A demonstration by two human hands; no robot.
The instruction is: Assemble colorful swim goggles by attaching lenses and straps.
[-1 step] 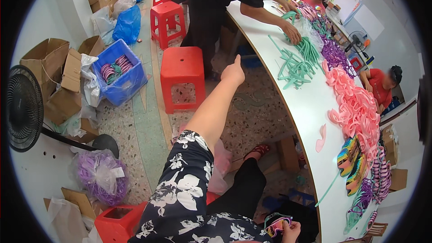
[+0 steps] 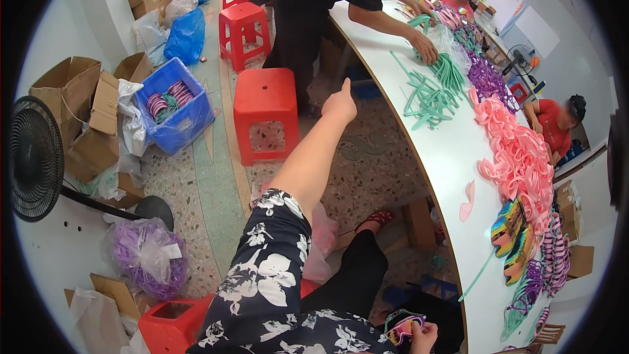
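My left hand [image 2: 341, 101] is stretched out over the floor, beside a red plastic stool [image 2: 265, 108]. Its thumb points up, its fingers are curled, and it holds nothing. My floral sleeve covers the upper arm. At the bottom edge my right hand [image 2: 424, 337] grips a rainbow-coloured sandal sole [image 2: 401, 328] close to my body. The long white table [image 2: 429, 164] curves along my right. On it lie green straps [image 2: 429, 98], purple straps [image 2: 488, 78], pink straps [image 2: 517, 157] and a stack of rainbow soles [image 2: 511, 229].
A person in black [image 2: 314, 0] stands at the table with a hand [image 2: 426, 49] on the green straps. Another person in red [image 2: 553, 124] sits beyond it. On the floor to the left are a blue crate [image 2: 173, 115], cardboard boxes [image 2: 72, 98], a fan [image 2: 33, 157] and a bag of purple straps [image 2: 147, 255].
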